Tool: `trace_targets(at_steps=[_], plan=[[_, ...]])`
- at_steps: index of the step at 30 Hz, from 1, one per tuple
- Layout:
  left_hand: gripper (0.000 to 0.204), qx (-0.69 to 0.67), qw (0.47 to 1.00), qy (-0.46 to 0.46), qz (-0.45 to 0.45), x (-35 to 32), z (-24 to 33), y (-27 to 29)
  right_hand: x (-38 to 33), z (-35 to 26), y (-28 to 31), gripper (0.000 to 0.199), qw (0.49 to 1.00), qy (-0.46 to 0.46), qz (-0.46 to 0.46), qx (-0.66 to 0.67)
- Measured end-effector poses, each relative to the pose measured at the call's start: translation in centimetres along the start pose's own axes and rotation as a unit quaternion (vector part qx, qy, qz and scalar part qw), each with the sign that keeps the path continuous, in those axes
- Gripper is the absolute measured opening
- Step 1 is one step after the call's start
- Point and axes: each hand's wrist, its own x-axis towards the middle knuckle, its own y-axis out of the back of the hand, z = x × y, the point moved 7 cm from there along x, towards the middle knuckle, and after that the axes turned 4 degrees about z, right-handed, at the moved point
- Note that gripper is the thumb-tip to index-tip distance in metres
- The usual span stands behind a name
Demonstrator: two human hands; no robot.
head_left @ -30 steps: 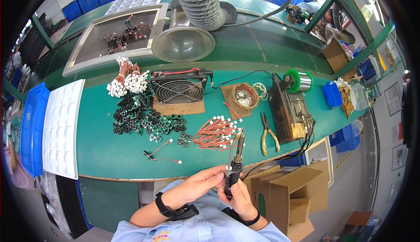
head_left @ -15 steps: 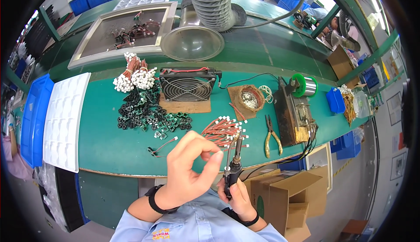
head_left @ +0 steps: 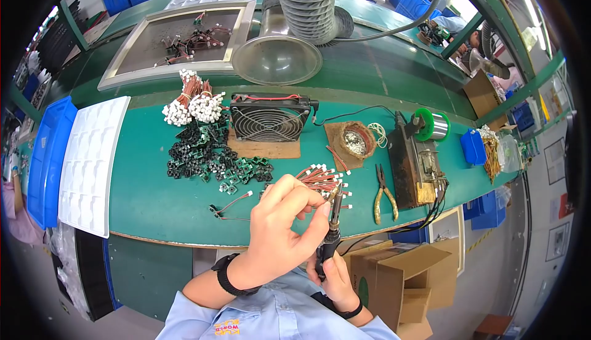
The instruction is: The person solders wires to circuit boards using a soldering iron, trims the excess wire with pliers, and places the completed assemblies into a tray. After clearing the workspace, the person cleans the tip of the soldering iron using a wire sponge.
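My right hand [head_left: 335,278] is wrapped round the black handle of a soldering iron [head_left: 333,229], which points up and away from me. A thin tube runs alongside the iron's metal shaft. My left hand [head_left: 283,220] is closed in a pinch, its thumb and forefinger at the upper end of the iron, by the tube. What lies between those fingertips is too small to make out. Beyond the iron lies a pile of red-and-black wire leads [head_left: 317,180] with white connectors, partly hidden by my left hand. One small board with a wire lead [head_left: 233,204] lies apart, left of that hand.
Black and green parts [head_left: 200,152] are heaped left of a fan [head_left: 271,118]; bundled leads [head_left: 194,103] lie behind. Pliers [head_left: 385,195], a soldering station [head_left: 409,161], a solder spool [head_left: 433,124] and a round pot [head_left: 357,141] stand right. A white tray [head_left: 92,161] and blue bin [head_left: 49,161] are left.
My left hand has moved right, bringing its pinched fingertips up against the upper part of the soldering iron. My right hand keeps its hold on the iron. The view has shifted slightly.
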Motion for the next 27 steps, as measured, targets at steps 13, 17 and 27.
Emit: trace_targets(at_steps=[13,17,27], plan=[[0.005,0.010,1.000,-0.016,-0.009,-0.09,0.35,-0.04,-0.05,-0.06,0.10,0.055,1.000,0.009,0.000,-0.006],[0.005,0.016,1.000,-0.015,-0.009,-0.11,0.37,-0.06,-0.11,0.01,0.19,0.054,1.000,0.008,0.003,-0.008],[0.005,0.029,0.999,-0.016,-0.011,0.05,0.53,-0.15,-0.04,-0.38,0.21,0.053,1.000,0.015,0.005,-0.011]])
